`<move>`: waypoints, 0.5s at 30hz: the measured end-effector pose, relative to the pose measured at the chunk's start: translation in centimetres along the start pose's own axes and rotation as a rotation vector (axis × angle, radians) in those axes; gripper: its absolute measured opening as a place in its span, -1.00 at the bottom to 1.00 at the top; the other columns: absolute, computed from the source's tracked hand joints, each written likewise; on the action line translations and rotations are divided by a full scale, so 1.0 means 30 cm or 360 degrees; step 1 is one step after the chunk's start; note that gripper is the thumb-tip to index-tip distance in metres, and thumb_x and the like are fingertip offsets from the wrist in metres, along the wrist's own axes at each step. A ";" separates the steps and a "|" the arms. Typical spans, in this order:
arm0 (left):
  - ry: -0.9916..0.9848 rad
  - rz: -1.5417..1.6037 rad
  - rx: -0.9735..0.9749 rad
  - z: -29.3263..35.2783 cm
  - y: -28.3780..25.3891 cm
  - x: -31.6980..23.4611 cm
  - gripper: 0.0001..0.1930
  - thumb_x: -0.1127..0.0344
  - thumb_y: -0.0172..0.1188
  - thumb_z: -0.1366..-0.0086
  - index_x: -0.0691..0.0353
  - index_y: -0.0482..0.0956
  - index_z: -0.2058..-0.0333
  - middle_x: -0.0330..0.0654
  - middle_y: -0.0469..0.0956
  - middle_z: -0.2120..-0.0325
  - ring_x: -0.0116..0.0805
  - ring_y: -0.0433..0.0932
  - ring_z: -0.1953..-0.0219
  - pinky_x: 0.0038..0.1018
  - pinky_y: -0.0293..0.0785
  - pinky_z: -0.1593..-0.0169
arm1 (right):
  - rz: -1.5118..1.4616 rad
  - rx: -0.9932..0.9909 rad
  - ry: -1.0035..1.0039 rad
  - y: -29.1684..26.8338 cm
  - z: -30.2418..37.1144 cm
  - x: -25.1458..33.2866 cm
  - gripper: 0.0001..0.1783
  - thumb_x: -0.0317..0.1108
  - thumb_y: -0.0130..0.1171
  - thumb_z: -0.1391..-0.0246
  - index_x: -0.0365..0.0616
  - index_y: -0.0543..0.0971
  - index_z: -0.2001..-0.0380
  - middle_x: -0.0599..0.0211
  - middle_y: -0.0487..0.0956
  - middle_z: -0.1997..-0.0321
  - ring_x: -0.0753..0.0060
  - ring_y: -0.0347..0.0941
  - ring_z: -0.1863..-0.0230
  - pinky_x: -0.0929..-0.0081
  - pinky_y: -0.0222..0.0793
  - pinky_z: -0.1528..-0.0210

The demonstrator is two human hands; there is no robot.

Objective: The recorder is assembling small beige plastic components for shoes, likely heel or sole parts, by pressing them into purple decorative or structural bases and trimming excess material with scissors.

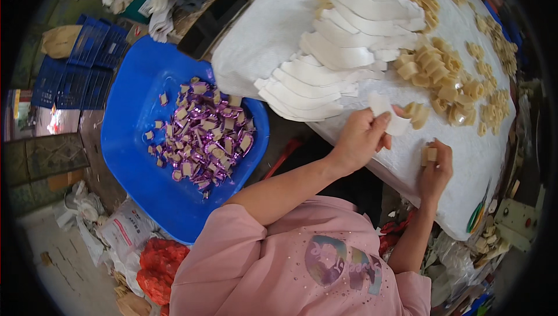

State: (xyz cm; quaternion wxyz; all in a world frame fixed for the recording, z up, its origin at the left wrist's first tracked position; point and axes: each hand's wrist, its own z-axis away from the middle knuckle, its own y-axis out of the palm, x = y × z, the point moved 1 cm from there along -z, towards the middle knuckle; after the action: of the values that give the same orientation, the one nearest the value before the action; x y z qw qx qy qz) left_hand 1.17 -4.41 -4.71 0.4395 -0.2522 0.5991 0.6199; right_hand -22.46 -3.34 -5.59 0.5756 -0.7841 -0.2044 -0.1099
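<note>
Over the near edge of the white-covered table, my left hand pinches a white strip between thumb and fingers. My right hand, lower and to the right, is closed on a small beige piece. Just beyond the white strip lies a short row of beige curved pieces. Overlapping white curved strips spread across the table beyond my left hand. Farther right sit heaps of beige curved pieces, some joined in rows.
Left of the table stands a blue basin holding many small beige and shiny purple pieces. A dark phone lies at the table's far left. Blue crates and a red bag are on the left. Scissors lie at the right edge.
</note>
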 end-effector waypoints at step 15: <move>-0.0209 0.0266 -0.0095 0.057 -0.018 -0.018 -0.63 0.26 -0.10 -0.39 0.44 0.37 -0.02 -0.15 0.51 0.26 -0.47 0.47 0.39 -0.55 0.43 0.30 | -0.0142 -0.0130 0.0240 -0.160 0.109 0.000 -0.62 -0.70 0.14 0.16 -0.24 0.47 0.17 0.17 0.47 0.27 0.32 0.42 0.36 0.51 0.37 0.34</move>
State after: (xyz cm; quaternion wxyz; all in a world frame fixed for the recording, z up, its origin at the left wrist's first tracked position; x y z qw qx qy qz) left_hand 2.24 -2.93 -4.27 0.4169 -0.1732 0.5693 0.6871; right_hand -24.80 0.98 -2.49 0.5514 -0.7865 -0.1905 -0.2026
